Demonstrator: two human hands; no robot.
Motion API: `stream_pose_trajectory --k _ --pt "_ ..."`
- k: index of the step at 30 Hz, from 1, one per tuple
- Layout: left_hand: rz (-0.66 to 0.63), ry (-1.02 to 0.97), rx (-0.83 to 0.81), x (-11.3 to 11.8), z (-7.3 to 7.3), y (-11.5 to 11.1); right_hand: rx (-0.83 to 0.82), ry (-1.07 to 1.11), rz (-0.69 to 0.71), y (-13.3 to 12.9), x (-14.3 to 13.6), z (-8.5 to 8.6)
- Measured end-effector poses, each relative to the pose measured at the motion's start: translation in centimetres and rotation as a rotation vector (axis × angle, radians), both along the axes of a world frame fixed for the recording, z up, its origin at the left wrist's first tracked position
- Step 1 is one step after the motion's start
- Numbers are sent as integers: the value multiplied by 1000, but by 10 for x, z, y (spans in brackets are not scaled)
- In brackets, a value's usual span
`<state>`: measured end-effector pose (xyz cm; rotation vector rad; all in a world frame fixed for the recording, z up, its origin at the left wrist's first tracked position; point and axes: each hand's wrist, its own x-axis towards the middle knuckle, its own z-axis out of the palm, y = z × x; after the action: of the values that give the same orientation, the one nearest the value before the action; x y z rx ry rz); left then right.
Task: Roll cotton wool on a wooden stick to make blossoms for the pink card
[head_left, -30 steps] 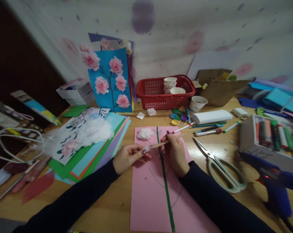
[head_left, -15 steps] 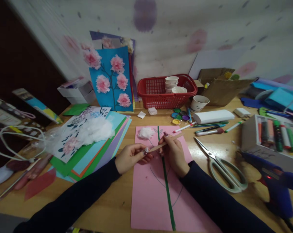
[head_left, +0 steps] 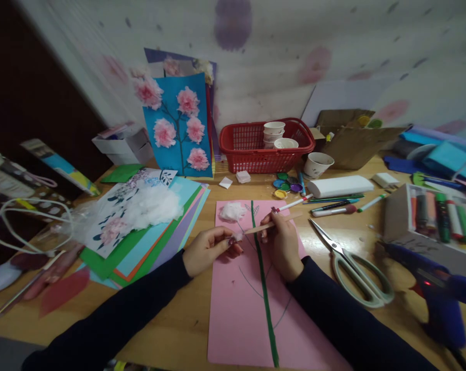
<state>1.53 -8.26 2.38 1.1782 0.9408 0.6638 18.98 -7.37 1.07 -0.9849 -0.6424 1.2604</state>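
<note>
Over the pink sheet, my left hand pinches a small white tuft between its fingertips. My right hand is closed on a thin wooden stick, whose left end meets the tuft. A fluffy white cotton piece lies at the sheet's top left corner. Beside it a thick green line runs down the sheet, with thin curved pencil lines branching off.
Left are coloured papers under a cotton pile. Scissors, a glue gun and a marker box lie right. Behind stand a red basket, a paper cup and a blue flower picture.
My right hand has shifted slightly to the right with the wooden stick. The tuft at my left fingertips looks turned a little, while my left hand stays nearly in place.
</note>
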Motion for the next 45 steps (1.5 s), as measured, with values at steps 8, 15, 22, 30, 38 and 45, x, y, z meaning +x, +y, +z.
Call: stream_pose_trajectory --k 8,15,22,30,38,45 --pt "0 -20 -31 3 0 -2 5 -32 97 -2 -2 1" --pt "9 10 -39 5 0 -3 6 -73 163 -6 -5 1" --pt "12 -63 -153 4 9 -4 48 -120 156 -5 -4 -4" --pt "66 -21 -159 4 7 -3 131 -244 154 -8 -5 -3" --pt "128 52 -73 4 1 2 229 -451 173 -11 -6 -3" --pt "111 66 -4 -1 -2 5 209 -415 173 -10 -6 1"
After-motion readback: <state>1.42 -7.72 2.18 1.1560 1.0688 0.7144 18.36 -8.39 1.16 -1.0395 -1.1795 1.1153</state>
